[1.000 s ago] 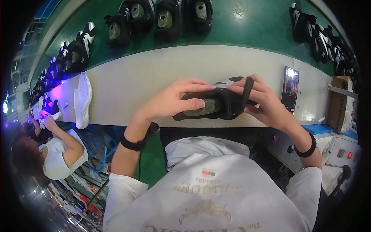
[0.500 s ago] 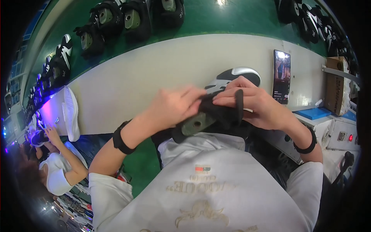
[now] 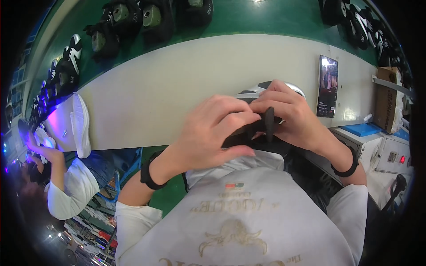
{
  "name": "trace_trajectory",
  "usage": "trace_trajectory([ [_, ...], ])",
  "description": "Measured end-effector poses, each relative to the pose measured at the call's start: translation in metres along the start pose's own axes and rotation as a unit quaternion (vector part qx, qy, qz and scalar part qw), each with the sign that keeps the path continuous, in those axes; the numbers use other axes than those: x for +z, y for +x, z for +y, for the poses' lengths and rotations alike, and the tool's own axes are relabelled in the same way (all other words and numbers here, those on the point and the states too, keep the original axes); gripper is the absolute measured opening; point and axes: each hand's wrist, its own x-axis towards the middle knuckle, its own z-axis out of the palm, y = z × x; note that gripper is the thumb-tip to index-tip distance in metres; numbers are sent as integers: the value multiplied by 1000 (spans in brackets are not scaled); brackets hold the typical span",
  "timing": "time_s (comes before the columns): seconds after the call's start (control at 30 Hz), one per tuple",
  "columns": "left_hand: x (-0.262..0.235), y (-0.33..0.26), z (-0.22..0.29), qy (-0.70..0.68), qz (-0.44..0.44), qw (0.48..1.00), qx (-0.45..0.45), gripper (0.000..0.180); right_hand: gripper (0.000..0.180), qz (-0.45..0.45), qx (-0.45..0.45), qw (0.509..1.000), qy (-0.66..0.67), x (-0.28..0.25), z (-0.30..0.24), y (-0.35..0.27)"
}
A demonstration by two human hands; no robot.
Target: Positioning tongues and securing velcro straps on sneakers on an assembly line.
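Note:
A black shoe upper with silver panels lies at the table's near edge, its light-edged toe pointing away to the right. My left hand is curled over its heel end, fingertips on the black material, thumb held apart below. My right hand pinches the opening from the other side, and the fingertips of both hands meet there. A black flap stands up between my right fingers. Both hands cover most of the shoe's middle and heel, so the exact grip is partly hidden.
On the pale table, a phone stands right of the shoe and a white sole lies at left. Shoes on lasts line the green surface beyond. A cardboard box and switch panel are right. Another person works at left.
My left hand has shifted over the heel, hiding the green last seen before. The shoe has moved slightly right. The person at left has shifted their arms.

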Motion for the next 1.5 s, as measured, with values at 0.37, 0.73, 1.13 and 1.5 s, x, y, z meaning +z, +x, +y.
trace_trajectory([
  [0.37,14,2,-3,45,40,998,-36,56,40,11,6,1000,6,1,9,-2],
  [0.73,9,-9,-8,-9,60,998,-22,56,40,14,-37,998,41,2,21,-4],
  [1.13,17,1,-4,30,79,996,-17,39,44,-29,34,999,3,-10,-11,-6],
  [1.5,6,2,-2,47,47,997,-30,32,22,39,83,985,146,-33,-31,-40],
])
